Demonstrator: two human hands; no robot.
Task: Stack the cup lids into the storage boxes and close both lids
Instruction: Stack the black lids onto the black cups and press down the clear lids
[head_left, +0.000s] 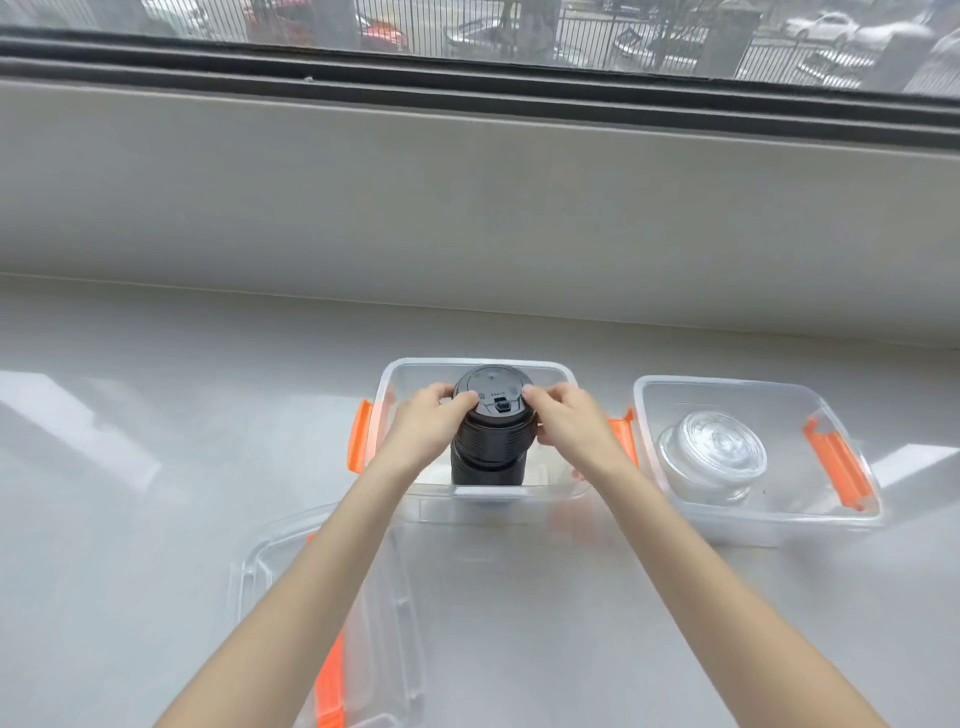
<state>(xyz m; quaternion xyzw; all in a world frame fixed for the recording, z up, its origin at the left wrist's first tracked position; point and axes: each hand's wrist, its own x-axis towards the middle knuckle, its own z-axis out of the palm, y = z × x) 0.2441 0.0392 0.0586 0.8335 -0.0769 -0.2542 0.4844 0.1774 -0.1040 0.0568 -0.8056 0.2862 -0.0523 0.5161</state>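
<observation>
A tall stack of black cup lids (493, 431) stands inside the middle clear storage box (415, 370), which has orange latches. My left hand (431, 421) grips the stack's left side and my right hand (566, 421) grips its right side, both near the top. A second clear box (727, 387) to the right holds a short stack of clear cup lids (714, 457). One clear box lid with an orange latch (332, 623) lies on the surface in front, under my left forearm.
The boxes sit on a glossy grey-white sill surface (156, 441). A low wall and a window frame (467, 88) run along the back. Another clear lid seems to lie flat before the middle box; its outline is faint.
</observation>
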